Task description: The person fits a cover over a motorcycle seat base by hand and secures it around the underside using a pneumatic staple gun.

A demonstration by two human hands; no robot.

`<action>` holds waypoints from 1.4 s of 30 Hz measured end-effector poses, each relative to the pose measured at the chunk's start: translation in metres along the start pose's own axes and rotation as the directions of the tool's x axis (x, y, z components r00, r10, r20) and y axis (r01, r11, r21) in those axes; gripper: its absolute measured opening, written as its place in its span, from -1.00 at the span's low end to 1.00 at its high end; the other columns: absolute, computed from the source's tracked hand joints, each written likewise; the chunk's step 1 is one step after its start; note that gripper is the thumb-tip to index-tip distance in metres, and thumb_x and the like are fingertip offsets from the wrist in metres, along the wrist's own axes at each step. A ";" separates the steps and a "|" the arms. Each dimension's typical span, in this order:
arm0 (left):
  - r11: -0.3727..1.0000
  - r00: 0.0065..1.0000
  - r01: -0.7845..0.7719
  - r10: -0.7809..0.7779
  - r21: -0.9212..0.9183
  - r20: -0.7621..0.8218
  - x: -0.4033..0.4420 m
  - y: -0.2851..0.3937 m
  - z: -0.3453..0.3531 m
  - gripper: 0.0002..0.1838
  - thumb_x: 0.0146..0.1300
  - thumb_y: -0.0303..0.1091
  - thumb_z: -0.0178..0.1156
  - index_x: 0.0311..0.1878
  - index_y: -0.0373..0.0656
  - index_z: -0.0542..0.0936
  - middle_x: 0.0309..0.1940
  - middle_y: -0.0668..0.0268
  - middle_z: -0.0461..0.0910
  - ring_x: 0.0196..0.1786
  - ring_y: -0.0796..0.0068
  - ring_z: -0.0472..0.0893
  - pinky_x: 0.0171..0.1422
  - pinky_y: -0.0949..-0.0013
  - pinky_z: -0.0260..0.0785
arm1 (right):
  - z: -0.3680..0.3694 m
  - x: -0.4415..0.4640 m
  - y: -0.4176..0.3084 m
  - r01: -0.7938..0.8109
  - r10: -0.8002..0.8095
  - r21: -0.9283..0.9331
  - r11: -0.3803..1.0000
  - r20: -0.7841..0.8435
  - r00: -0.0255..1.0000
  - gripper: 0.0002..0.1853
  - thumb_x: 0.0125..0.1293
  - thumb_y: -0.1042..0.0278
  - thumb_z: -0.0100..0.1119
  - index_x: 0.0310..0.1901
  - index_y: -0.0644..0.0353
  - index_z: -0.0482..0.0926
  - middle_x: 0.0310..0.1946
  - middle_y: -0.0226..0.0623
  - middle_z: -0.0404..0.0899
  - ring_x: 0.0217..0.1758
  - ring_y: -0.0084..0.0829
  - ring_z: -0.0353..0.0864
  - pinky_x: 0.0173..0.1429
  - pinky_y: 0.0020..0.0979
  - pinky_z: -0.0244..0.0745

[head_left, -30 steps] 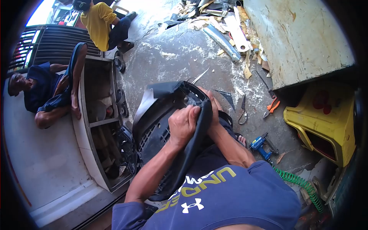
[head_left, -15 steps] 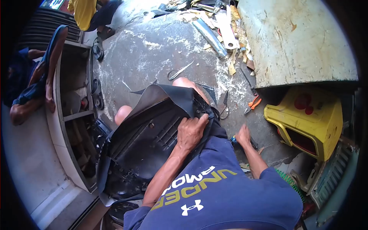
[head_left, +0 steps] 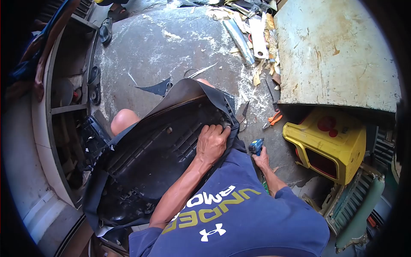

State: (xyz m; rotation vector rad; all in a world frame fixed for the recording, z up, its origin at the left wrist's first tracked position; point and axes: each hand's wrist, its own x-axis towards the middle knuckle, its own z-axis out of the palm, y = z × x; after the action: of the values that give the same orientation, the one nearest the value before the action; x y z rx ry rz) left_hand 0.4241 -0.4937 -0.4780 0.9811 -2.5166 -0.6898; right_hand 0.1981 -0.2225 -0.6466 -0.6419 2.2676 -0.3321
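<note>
A motorcycle seat lies underside up across my lap, its black plastic base ribbed and its dark seat cover loose around the rim. My left hand is closed at the right end, pinching the cover's edge against the base; the fingertips are partly hidden. To the right of the seat, my right hand grips a blue and black staple gun, held apart from the seat. Part of a green coiled hose shows below that hand.
Orange-handled pliers, scissors and dark offcuts lie on the floor. Right of me are a yellow plastic box and a large worn cabinet. Scraps are heaped ahead. Another person's arm is at left, by a shelf.
My right hand has brought the staple gun up from near the floor, leftward toward the seat. My left hand keeps its hold on the cover. The view has shifted slightly.
</note>
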 end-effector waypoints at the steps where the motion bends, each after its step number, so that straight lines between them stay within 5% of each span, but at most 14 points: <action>1: 1.000 1.000 0.000 -0.001 -0.014 -0.005 0.000 0.001 0.003 -0.74 0.12 -0.46 0.26 -0.09 -0.09 0.72 -0.49 0.26 0.45 -0.34 0.26 0.51 -0.18 0.20 0.29 | -0.008 0.015 -0.001 0.032 -0.030 0.043 0.999 -0.052 0.998 -0.43 0.11 0.18 0.35 0.13 0.32 0.52 -0.06 0.24 0.66 0.08 0.10 0.69 0.15 -0.02 0.52; 2: 1.000 1.000 0.010 -0.010 -0.005 -0.004 -0.003 0.001 0.003 -0.74 0.12 -0.47 0.25 -0.10 -0.10 0.71 -0.48 0.26 0.46 -0.33 0.25 0.52 -0.18 0.20 0.29 | -0.046 0.008 -0.059 -0.162 0.160 -0.031 0.986 -0.056 0.985 -0.62 0.10 0.20 0.34 -0.15 0.35 0.67 -0.37 -0.02 0.70 -0.18 -0.09 0.74 0.00 -0.14 0.58; 3: 1.000 1.000 0.015 -0.015 0.014 -0.012 -0.004 0.001 0.003 -0.74 0.11 -0.47 0.23 -0.11 -0.11 0.71 -0.47 0.25 0.46 -0.32 0.24 0.52 -0.17 0.20 0.30 | -0.071 0.008 -0.089 -0.101 0.109 0.079 0.992 -0.096 0.989 -0.74 0.12 0.24 0.28 -0.32 0.31 0.69 -0.50 -0.19 0.64 -0.31 -0.22 0.70 -0.10 -0.17 0.58; 5: 1.000 0.999 0.020 -0.020 -0.003 -0.028 -0.005 0.002 0.004 -0.76 0.10 -0.48 0.21 -0.13 -0.12 0.70 -0.47 0.24 0.48 -0.31 0.22 0.53 -0.16 0.19 0.30 | -0.110 0.002 -0.143 0.166 -0.134 0.304 0.938 -0.124 0.983 -0.64 0.13 0.19 0.31 -0.17 0.32 0.72 -0.44 -0.27 0.70 -0.30 -0.51 0.65 -0.13 -0.28 0.55; 6: 0.999 0.999 0.035 -0.035 0.007 -0.008 -0.005 0.003 0.004 -0.78 0.09 -0.47 0.21 -0.17 -0.14 0.70 -0.44 0.23 0.52 -0.28 0.24 0.55 -0.13 0.20 0.32 | -0.132 -0.013 -0.186 0.286 -0.266 0.248 0.926 -0.111 0.958 -0.65 0.13 0.26 0.32 -0.11 0.31 0.72 -0.39 -0.29 0.73 -0.28 -0.55 0.67 -0.11 -0.31 0.57; 9: 0.999 0.999 0.050 -0.050 0.015 -0.011 -0.002 0.004 0.005 -0.81 0.08 -0.46 0.19 -0.22 -0.17 0.69 -0.42 0.22 0.56 -0.26 0.25 0.57 -0.09 0.21 0.34 | -0.164 -0.029 -0.254 0.631 -0.631 0.102 0.769 -0.040 0.775 -0.69 0.09 0.29 0.37 -0.15 0.28 0.73 -0.36 -0.10 0.77 -0.29 -0.28 0.80 -0.15 -0.23 0.63; 12: 0.999 0.998 0.050 -0.050 0.001 -0.031 -0.004 0.004 0.009 -0.82 0.09 -0.48 0.20 -0.22 -0.15 0.69 -0.43 0.23 0.55 -0.27 0.24 0.57 -0.10 0.20 0.34 | -0.175 -0.029 -0.286 0.637 -0.594 -0.141 0.758 0.257 0.763 -0.74 0.07 0.30 0.37 -0.23 0.26 0.73 -0.42 0.02 0.73 -0.32 -0.09 0.79 -0.18 -0.17 0.63; 17: 0.997 0.995 0.066 -0.068 -0.032 -0.074 -0.003 0.001 0.012 -0.84 0.10 -0.48 0.20 -0.25 -0.14 0.69 -0.46 0.24 0.53 -0.28 0.24 0.57 -0.10 0.20 0.34 | -0.160 -0.008 -0.291 0.664 -0.570 -0.264 0.700 0.353 0.742 -0.74 0.05 0.26 0.36 -0.30 0.28 0.72 -0.46 0.11 0.69 -0.31 0.04 0.76 -0.17 -0.09 0.63; 19: 0.996 0.996 0.085 -0.085 -0.022 -0.013 -0.006 0.001 0.015 -0.85 0.12 -0.48 0.18 -0.26 -0.14 0.70 -0.44 0.24 0.54 -0.27 0.24 0.56 -0.09 0.20 0.34 | -0.152 -0.010 -0.294 0.621 -0.487 -0.430 0.655 0.388 0.782 -0.85 0.08 0.34 0.27 -0.37 0.24 0.67 -0.46 0.00 0.68 -0.33 0.08 0.71 -0.21 -0.08 0.63; 20: 0.996 0.996 0.085 -0.086 -0.025 -0.010 -0.005 0.000 0.017 -0.85 0.12 -0.48 0.18 -0.26 -0.14 0.70 -0.44 0.24 0.54 -0.27 0.24 0.56 -0.09 0.20 0.34 | -0.155 -0.030 -0.325 0.505 -0.354 -0.505 0.700 0.368 0.859 -0.82 0.11 0.31 0.26 -0.36 0.25 0.70 -0.43 0.12 0.67 -0.28 0.14 0.72 -0.17 -0.03 0.64; 23: 0.998 0.996 0.066 -0.066 -0.004 -0.060 -0.008 -0.001 0.020 -0.88 0.14 -0.47 0.17 -0.30 -0.16 0.69 -0.39 0.23 0.53 -0.22 0.23 0.55 -0.10 0.19 0.34 | -0.145 -0.034 -0.350 0.445 -0.314 -0.520 0.729 0.323 0.893 -0.72 0.14 0.27 0.26 -0.36 0.39 0.71 -0.42 0.33 0.61 -0.22 0.27 0.68 -0.11 0.04 0.62; 29: 0.996 0.993 0.078 -0.081 -0.042 -0.090 0.007 -0.002 0.011 -0.90 0.14 -0.46 0.17 -0.34 -0.18 0.66 -0.32 0.18 0.47 -0.16 0.18 0.51 -0.08 0.16 0.35 | -0.168 -0.037 -0.347 0.420 -0.293 -0.408 0.810 0.338 0.894 -0.70 0.20 0.19 0.32 -0.24 0.30 0.73 -0.34 0.17 0.70 -0.11 0.09 0.74 -0.10 -0.11 0.64; 32: 0.993 0.991 0.100 -0.105 -0.063 -0.084 0.000 0.001 0.013 -0.90 0.14 -0.46 0.17 -0.33 -0.17 0.66 -0.33 0.18 0.47 -0.16 0.17 0.51 -0.07 0.15 0.35 | -0.167 -0.045 -0.332 0.516 -0.453 -0.181 0.838 0.298 0.840 -0.69 0.17 0.16 0.36 -0.18 0.22 0.75 -0.35 0.15 0.71 -0.15 0.08 0.75 -0.10 -0.09 0.62; 42: 0.993 0.991 0.096 -0.101 -0.061 -0.090 0.001 0.000 0.014 -0.87 0.15 -0.43 0.20 -0.31 -0.18 0.72 -0.33 0.19 0.48 -0.15 0.20 0.52 -0.07 0.18 0.35 | -0.153 -0.065 -0.347 0.468 -0.384 -0.501 0.728 0.267 0.884 -0.66 0.13 0.17 0.28 -0.40 0.40 0.70 -0.47 0.31 0.61 -0.29 0.26 0.68 -0.14 0.07 0.60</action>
State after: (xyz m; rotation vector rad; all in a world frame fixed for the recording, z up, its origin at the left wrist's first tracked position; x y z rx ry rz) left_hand 0.4170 -0.4901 -0.4890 1.0981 -2.3692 -0.7231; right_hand 0.2466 -0.4726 -0.3580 -1.4607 2.0436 0.1796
